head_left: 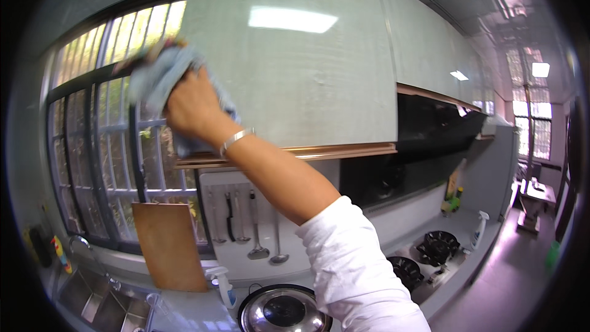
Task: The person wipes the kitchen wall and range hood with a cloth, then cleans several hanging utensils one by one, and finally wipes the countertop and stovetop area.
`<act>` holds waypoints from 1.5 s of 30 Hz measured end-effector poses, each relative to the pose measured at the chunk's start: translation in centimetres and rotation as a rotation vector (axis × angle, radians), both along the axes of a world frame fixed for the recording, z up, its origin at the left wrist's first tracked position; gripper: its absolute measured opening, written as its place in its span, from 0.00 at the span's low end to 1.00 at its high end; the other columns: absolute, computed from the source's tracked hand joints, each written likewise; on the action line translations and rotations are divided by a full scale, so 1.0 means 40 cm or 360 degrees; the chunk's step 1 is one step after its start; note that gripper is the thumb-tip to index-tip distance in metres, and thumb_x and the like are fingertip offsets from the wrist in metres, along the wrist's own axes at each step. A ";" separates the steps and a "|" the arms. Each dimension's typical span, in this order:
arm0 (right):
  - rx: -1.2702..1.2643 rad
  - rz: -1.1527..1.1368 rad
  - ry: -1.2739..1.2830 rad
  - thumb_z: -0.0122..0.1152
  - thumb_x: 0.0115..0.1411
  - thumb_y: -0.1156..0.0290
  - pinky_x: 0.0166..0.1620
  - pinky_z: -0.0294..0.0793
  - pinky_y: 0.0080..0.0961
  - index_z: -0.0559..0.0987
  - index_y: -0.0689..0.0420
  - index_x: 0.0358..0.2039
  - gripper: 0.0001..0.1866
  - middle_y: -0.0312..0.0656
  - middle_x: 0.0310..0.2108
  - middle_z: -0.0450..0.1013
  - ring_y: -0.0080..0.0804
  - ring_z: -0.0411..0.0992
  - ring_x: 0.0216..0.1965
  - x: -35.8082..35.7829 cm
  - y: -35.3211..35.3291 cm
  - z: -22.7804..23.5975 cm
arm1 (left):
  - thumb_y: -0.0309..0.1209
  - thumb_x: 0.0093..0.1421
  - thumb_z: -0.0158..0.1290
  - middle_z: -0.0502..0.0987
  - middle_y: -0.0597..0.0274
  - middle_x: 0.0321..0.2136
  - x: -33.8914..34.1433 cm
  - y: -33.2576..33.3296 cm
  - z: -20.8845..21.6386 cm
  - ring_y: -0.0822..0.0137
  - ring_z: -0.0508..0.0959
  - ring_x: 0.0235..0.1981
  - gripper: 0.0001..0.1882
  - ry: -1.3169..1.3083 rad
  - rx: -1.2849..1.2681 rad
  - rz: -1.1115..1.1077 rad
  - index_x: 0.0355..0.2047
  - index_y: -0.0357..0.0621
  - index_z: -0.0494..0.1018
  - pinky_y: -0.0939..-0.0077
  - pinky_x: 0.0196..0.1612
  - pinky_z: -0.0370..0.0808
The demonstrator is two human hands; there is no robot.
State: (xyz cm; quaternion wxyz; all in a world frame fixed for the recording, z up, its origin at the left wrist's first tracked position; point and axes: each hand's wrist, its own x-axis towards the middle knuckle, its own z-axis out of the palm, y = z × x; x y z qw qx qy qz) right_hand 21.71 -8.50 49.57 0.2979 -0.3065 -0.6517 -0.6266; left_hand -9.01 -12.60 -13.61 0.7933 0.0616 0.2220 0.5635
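Observation:
My right hand [192, 107], with a silver bracelet [236, 140] at the wrist, is closed round a bunched light-blue cloth [161, 80]. The cloth is blurred and has a multicoloured part at its upper edge. It lies at the left edge of the pale green, glossy wall cabinet [307, 74], in front of the barred window [110, 123]; whether it touches the door I cannot tell. A white sleeve covers my upper forearm, which reaches up from the lower right. My left hand is out of the picture.
Below are a steel sink [104, 307], an upright wooden board [169, 246], a spray bottle [224, 286], a lidded pan [286, 310] and hanging ladles [278, 257]. A black range hood [424, 129] and gas burners [439, 246] are to the right. A copper-coloured strip [344, 150] edges the cabinet's bottom.

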 end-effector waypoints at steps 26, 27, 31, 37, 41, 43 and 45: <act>0.0436 -0.0170 0.1497 0.47 0.53 0.52 0.63 0.50 0.34 0.55 0.57 0.62 0.38 0.54 0.62 0.50 0.48 0.49 0.64 0.662 -0.271 0.503 | 0.34 0.59 0.48 0.69 0.60 0.14 -0.016 0.175 0.041 0.69 0.67 0.12 0.15 0.0384 -0.0223 0.0576 0.17 0.43 0.65 0.76 0.13 0.65; 0.0433 -0.0128 0.1370 0.47 0.53 0.53 0.63 0.49 0.33 0.55 0.58 0.61 0.38 0.54 0.62 0.51 0.47 0.49 0.64 0.635 -0.250 0.541 | 0.34 0.59 0.48 0.69 0.61 0.13 -0.022 0.188 0.035 0.69 0.67 0.12 0.15 0.0271 -0.0105 0.0418 0.17 0.43 0.64 0.76 0.12 0.64; 0.0329 -0.0204 0.1131 0.46 0.51 0.56 0.63 0.48 0.33 0.59 0.56 0.60 0.36 0.55 0.60 0.55 0.49 0.52 0.63 0.425 -0.157 0.587 | 0.36 0.59 0.47 0.64 0.65 0.11 0.015 0.179 0.118 0.70 0.61 0.09 0.17 0.0233 -0.0159 0.0288 0.15 0.47 0.60 0.75 0.08 0.55; 0.0213 -0.0347 0.0366 0.45 0.51 0.58 0.61 0.54 0.38 0.64 0.52 0.55 0.29 0.52 0.59 0.57 0.50 0.53 0.61 0.091 -0.043 0.481 | 0.37 0.59 0.47 0.62 0.66 0.11 -0.003 0.133 0.098 0.68 0.60 0.10 0.16 0.0165 -0.0141 0.0230 0.16 0.48 0.60 0.72 0.10 0.55; 0.0427 0.0131 -0.0159 0.49 0.49 0.63 0.52 0.65 0.39 0.74 0.52 0.42 0.19 0.53 0.46 0.69 0.50 0.67 0.48 -0.002 0.032 0.318 | 0.36 0.59 0.47 0.63 0.65 0.12 0.002 0.162 0.010 0.66 0.65 0.14 0.15 0.0275 -0.0180 0.0365 0.17 0.47 0.61 0.72 0.15 0.62; 0.0006 0.0558 0.0002 0.51 0.47 0.67 0.47 0.68 0.38 0.76 0.55 0.33 0.12 0.49 0.37 0.73 0.48 0.68 0.45 -0.025 0.066 0.190 | 0.35 0.59 0.47 0.65 0.63 0.13 -0.014 0.165 -0.043 0.65 0.66 0.15 0.15 0.0269 -0.0200 0.0381 0.17 0.46 0.62 0.71 0.17 0.65; 0.0064 0.0531 -0.0185 0.51 0.45 0.70 0.49 0.62 0.38 0.77 0.53 0.28 0.09 0.45 0.33 0.74 0.43 0.69 0.42 -0.035 0.058 0.069 | 0.33 0.60 0.46 0.66 0.62 0.14 0.003 0.121 -0.024 0.64 0.68 0.16 0.14 0.0188 -0.0152 0.0231 0.17 0.45 0.62 0.70 0.20 0.68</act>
